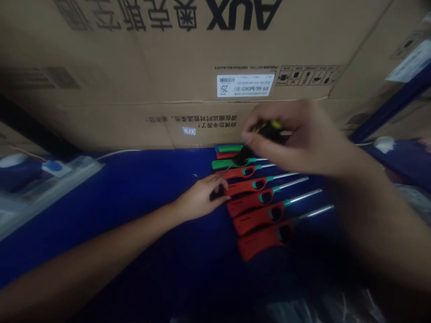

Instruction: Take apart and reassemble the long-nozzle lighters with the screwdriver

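Several long-nosed lighters lie side by side in a row on the blue table [141, 197]. Most are red lighters [259, 215] with metal nozzles pointing right, and a green lighter [230, 163] lies near the back of the row. My left hand [202, 197] rests on the table, its fingertips touching the handle end of a red lighter in the row and a small dark piece. My right hand [296, 134] hovers above the back of the row, fingers closed on a black and yellow lighter [269, 130], blurred by motion.
A large cardboard box [202, 67] printed AUX stands along the back of the table, just behind the row. A white tray or device [50, 179] with a cable sits at the left. A blue frame bar [393, 103] runs at the right.
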Tool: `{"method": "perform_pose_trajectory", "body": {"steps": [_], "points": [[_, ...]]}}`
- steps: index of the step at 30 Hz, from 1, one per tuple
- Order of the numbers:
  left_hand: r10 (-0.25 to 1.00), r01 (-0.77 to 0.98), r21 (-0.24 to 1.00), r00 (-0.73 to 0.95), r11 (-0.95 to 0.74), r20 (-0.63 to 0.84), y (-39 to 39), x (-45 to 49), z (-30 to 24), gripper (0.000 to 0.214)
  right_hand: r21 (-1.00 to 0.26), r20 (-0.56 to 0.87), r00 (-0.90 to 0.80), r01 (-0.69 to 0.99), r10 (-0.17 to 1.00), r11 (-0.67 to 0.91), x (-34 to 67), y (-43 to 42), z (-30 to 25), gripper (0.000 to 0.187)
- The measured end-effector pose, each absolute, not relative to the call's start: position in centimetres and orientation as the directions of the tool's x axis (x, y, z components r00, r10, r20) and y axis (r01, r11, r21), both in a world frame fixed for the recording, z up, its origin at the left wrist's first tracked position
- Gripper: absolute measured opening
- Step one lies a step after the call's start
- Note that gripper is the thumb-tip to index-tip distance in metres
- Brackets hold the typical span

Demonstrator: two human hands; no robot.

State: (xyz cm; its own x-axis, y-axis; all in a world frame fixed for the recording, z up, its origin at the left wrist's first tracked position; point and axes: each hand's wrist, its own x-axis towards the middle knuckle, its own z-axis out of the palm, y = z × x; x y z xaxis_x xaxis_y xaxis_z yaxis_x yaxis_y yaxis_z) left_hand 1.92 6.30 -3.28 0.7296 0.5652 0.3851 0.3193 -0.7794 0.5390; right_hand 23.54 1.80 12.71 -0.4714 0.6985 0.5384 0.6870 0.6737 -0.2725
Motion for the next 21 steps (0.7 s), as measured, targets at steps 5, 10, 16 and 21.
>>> {"method": "perform_pose_trajectory", "body": {"steps": [5,10,16,21], "points": [[0.583,0.338,0.550,0.726,-0.764,0.364,6.3,2.1,-2.7,0.012,-0.417,0.720,-0.111,0.719,0.685,0.555,25.1,1.7,10.6,0.016],[0.589,0.353,0.548,0.731,-0.758,0.344,6.7,2.4,-2.3,0.011,-0.298,0.737,-0.093,0.844,0.669,0.446,27.2,1.5,4.6,0.020],[0.544,0.374,0.478,0.787,-0.795,0.290,7.6,2.8,-1.4,0.008,-0.001,0.535,-0.466,0.833,0.704,0.553,28.8,1.9,2.4,0.015],[0.464,0.401,0.294,0.866,-0.868,0.187,7.9,3.0,-0.3,0.011,-0.036,0.244,-0.558,0.812,0.793,0.583,28.8,2.6,0.5,0.019]]}}
